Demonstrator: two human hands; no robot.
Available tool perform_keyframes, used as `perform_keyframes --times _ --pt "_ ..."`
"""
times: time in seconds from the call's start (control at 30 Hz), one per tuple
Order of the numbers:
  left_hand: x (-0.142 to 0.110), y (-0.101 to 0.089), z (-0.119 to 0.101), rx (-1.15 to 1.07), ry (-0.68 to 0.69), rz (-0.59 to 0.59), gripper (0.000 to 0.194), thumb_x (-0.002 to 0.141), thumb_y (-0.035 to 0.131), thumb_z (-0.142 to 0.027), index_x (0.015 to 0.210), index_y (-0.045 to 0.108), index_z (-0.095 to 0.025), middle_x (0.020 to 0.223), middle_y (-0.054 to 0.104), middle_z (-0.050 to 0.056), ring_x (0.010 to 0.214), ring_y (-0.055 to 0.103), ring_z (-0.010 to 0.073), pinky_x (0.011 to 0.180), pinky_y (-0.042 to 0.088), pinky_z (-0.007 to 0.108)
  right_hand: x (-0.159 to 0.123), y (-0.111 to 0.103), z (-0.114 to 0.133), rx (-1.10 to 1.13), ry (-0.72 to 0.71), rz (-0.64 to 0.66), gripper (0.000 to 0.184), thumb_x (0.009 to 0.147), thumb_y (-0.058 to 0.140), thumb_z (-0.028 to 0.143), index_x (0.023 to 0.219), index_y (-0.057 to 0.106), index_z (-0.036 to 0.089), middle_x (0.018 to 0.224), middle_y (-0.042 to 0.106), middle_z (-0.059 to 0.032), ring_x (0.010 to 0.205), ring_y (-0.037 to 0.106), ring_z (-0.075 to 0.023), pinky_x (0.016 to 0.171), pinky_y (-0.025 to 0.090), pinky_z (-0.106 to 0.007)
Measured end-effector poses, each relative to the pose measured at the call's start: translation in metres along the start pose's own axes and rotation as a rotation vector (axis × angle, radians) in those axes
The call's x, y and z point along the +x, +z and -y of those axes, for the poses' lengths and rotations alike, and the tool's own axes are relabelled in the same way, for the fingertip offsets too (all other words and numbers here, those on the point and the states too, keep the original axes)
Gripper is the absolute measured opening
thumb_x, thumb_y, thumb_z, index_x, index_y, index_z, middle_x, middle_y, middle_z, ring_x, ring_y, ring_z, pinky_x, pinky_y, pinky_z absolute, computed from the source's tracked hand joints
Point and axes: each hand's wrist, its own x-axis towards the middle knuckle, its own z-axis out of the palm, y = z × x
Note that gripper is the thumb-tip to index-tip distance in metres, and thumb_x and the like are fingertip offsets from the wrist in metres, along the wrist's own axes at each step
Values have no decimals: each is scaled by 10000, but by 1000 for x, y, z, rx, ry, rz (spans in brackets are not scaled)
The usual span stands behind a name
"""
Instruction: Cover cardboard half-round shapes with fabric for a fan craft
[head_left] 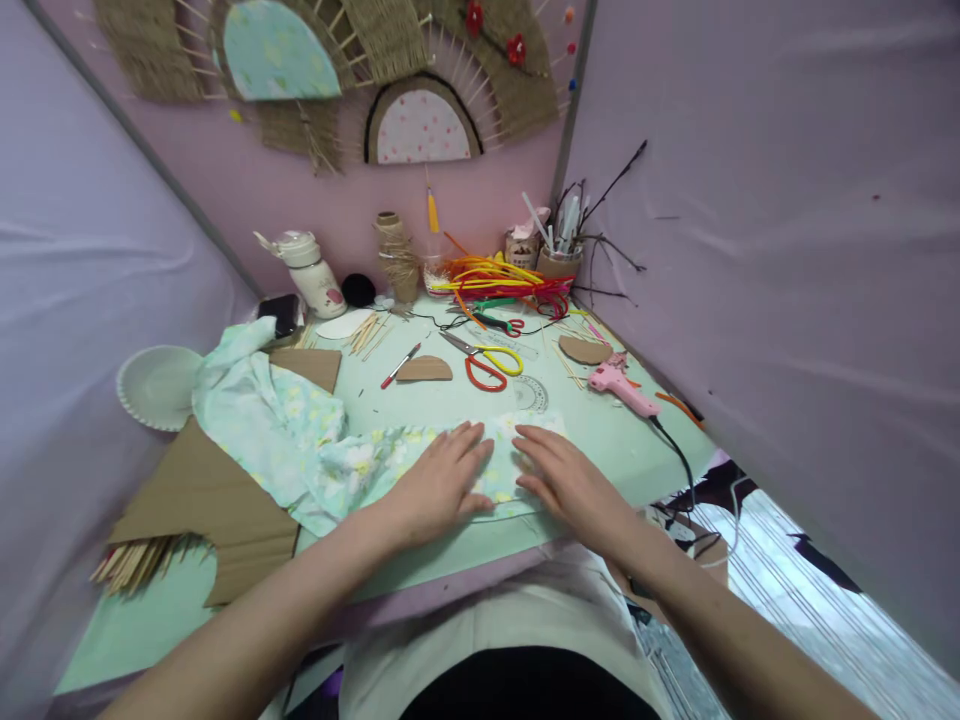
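Left hand (442,478) and right hand (566,485) are lying flat, fingers extended, on floral cloth (346,468) along the front of the table (637,455) | both are hiding some print | bunched folds are overlapping cardboard (202,490) | frame is cutting off burlap hangings (390,40)

Fabric (285,430) is laid near the desk's (645,455) front edge, extended leftward; scissors (472,350) are placed behind it, the glue gun (626,388) near the right edge, the bottle (313,278) near the rear left corner.
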Motion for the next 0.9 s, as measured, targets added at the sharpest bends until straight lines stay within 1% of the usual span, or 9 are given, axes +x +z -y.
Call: perform_keyframes --times 0.1,0.2,0.33,0.43,0.5,0.57,0.63,0.8,0.9 --pt "-7 16 7 29 17 77 745 901 454 -623 1501 311 -207 1603 232 160 1489 141 337 1160 172 590 -19 2 -9 16 4 80 376 914 587 260 1281 548 186 1380 561 -161 1290 521 -296 1049 467 -519" --pt "-7 16 17 38 11 88 767 895 423 -657 1512 294 -220 1609 210 154 1493 130 327 1161 158 584 -29 -5 -20 28 35 92 392 923 565 261 1307 520 202 1399 548 -153 1299 518 -276 1038 485 -495" --pt "-1 9 22 57 -23 56 773 888 440 -658 1495 321 -195 1598 227 186 1481 159 350 1147 177 587 -25 -13 -26 1 16 105 363 888 513 138 1248 531 182 1337 596 -146 1235 570 -259 1002 509 -451" --pt "-2 3 16 78 -5 -20 705 871 548 -569 1428 401 -161 1556 309 208 1440 255 356 1127 239 561 -18 -14 -27 -23 26 108 375 846 451 60 1189 539 182 1256 642 -133 1142 622 -245 940 533 -423" --pt "-6 -1 10 87 26 -66 534 869 586 -445 1308 500 -154 1445 450 200 1336 402 334 1067 341 511 -15 -15 -28 -42 50 124 380 826 434 40 1150 551 201 1211 661 -114 1082 645 -233 888 547 -400" --pt "-11 -3 4 103 45 -67 311 885 544 -316 1148 572 -151 1273 564 174 1155 532 295 954 435 447 -13 -16 -28 -76 68 145 357 817 433 32 1089 574 215 1174 674 -97 1048 652 -226 852 548 -380" --pt "-14 -4 1 143 48 -34 183 892 474 -214 1019 593 -154 1135 607 150 1005 576 265 860 470 409 -11 -16 -29 -118 56 168 307 824 438 32 1013 597 214 1171 674 -93 1055 644 -227 844 541 -368" --pt "-18 -7 5 204 -10 52 207 828 414 -57 917 568 -164 998 616 116 903 572 243 778 476 374 -1 -15 -32 -147 28 146 212 889 461 94 926 637 206 1079 703 -86 994 646 -223 818 524 -349" --pt "-20 -19 11 205 -91 -4 208 850 384 -62 881 557 -173 932 604 96 845 571 224 714 464 340 9 -21 -32 -138 36 67 185 912 480 126 913 646 207 1013 715 -73 941 642 -220 802 511 -346"
